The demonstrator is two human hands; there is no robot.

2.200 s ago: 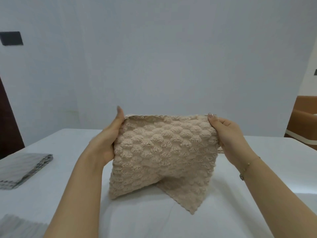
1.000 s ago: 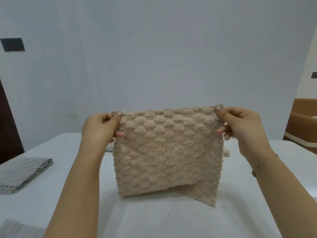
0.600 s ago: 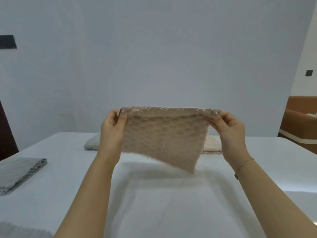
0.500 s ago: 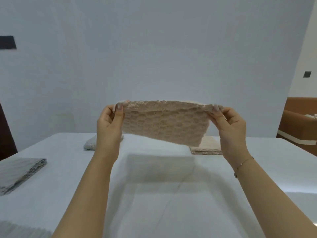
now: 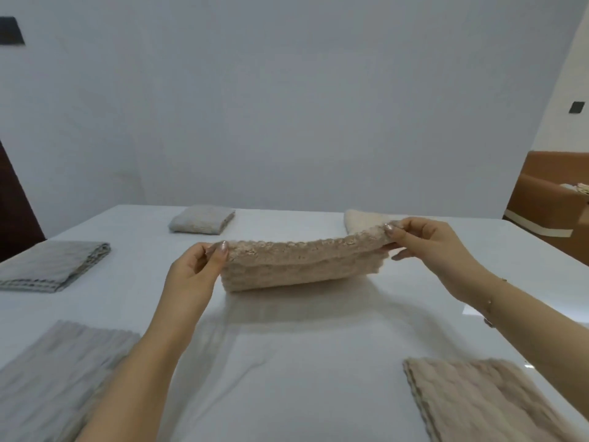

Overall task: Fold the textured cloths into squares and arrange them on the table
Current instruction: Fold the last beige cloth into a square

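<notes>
A beige bubble-textured cloth (image 5: 302, 266) is stretched between my hands at the middle of the white table (image 5: 287, 362). Its lower fold rests on the tabletop while its scalloped top edge stays lifted. My left hand (image 5: 194, 275) pinches the left top corner. My right hand (image 5: 427, 247) pinches the right top corner, slightly higher and farther back.
Folded cloths lie around: grey ones at far left (image 5: 54, 266), back centre (image 5: 200, 223) and near left (image 5: 60, 378); a cream one at the back right (image 5: 363, 223), partly behind the held cloth; a beige one at near right (image 5: 484, 403). A brown sofa (image 5: 548, 202) stands right.
The cloth, earlier held upright and then swung up level in the air, has come down, its lower part now resting on the table. The view has tilted down, showing more folded cloths.
</notes>
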